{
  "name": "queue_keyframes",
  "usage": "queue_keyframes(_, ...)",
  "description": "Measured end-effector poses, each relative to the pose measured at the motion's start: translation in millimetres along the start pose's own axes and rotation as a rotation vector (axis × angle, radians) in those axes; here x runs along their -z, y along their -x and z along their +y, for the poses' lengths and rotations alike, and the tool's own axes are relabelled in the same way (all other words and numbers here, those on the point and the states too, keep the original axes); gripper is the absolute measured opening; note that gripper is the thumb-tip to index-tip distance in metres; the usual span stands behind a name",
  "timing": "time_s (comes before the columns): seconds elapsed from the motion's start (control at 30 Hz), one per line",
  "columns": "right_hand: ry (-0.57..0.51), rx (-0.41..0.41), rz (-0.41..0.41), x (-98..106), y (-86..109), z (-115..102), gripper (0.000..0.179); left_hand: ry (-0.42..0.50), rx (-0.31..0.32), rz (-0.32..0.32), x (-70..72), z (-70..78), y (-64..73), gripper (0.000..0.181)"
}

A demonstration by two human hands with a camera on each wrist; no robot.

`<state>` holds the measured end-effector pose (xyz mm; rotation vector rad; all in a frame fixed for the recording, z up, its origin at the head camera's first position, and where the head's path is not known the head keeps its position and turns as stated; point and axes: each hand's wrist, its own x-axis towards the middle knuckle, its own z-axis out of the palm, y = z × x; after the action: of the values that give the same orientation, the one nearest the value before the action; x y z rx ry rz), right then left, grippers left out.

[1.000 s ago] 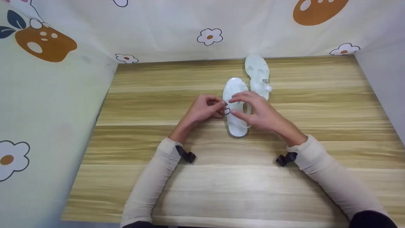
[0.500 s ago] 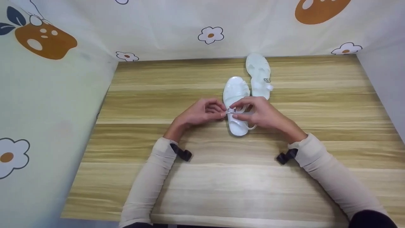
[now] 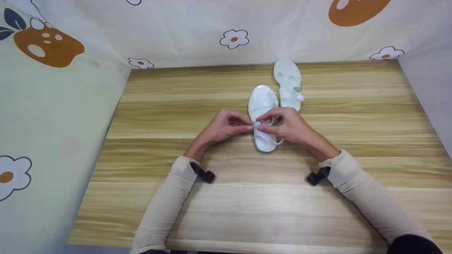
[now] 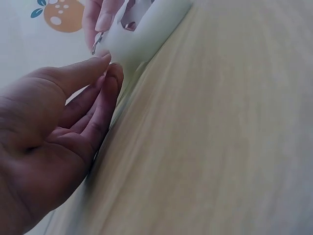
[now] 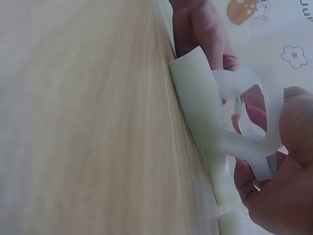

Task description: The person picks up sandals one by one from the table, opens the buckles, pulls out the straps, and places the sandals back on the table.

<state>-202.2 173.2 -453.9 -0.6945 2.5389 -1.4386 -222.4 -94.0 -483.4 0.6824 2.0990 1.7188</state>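
As a pair of white sandals lies on a wood-grained table [image 3: 247, 211], a person bends both hands over the nearer sandal [image 3: 262, 100], which rests sole down with its toe toward the back wall [image 3: 176, 35]. The left hand [image 3: 229, 125], reaching in from the sandal's left side, has thumb and fingertips pinched together on the white strap [image 5: 274, 112] just beside a small metal buckle [image 4: 98, 44]. The right hand [image 3: 291, 125] arches above the sandal, its thumb and forefinger gripping the strap at the buckle, close to the left fingertips. In the right wrist view, the strap stands raised in loops above the heel, between the two hands.

The farther sandal [image 3: 287, 81] lies behind and to the right, its toe near the base of the wall and its own metal fastening [image 3: 297, 89] in sight on the right side. Beige sleeves [image 3: 169, 201] cover the person's forearms, and a black device [image 3: 206, 175] is strapped at each wrist. The pale wall covering carries white flowers [image 3: 234, 38] with orange centers and large orange fruit [image 3: 49, 46]
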Motion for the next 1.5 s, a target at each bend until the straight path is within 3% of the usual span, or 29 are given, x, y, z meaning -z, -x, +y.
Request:
queue_keyframes(0.2, 0.004, -0.026, -0.001, 0.3, 0.2, -2.7, 0.023, -0.017, -0.035, 0.002, -0.2, -0.8, 0.1, 0.016)
queue_keyframes(0.7, 0.012, -0.046, 0.008, -0.6, 1.3, -1.4, 0.02, -0.044, -0.055, 0.005, -0.1, -2.8, 0.8, 0.017)
queue_keyframes(1.5, -0.006, -0.037, 0.031, -0.3, 1.6, 1.3, 0.019, -0.077, -0.055, 0.063, -3.1, -0.9, 0.4, 0.017)
